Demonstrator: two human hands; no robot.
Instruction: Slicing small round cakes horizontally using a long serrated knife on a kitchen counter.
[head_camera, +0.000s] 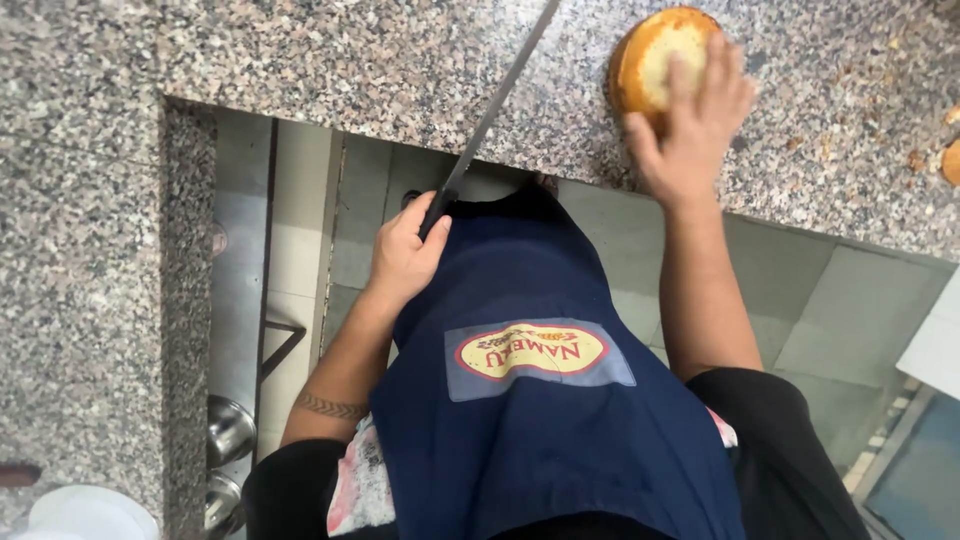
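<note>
— Where is the round sponge cake (655, 60) found?

— It is seen on the granite counter (400, 70), toward the far right, and is pressed from above by the right hand (690, 125), whose fingers are spread flat over its pale top (no closed grasp is made).

— And the long knife (500, 100)?

— Its handle is wrapped tightly by the left hand (405, 250). The blade is angled up and rightward, its tip out of frame; the cake lies to the right of that line, well apart from the grip.

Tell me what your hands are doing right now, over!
Left hand gripping long knife, blade out over granite counter. Right hand flat on round sponge cake, fingers spread. Crumbs scattered right; nothing between blade and cake.
</note>
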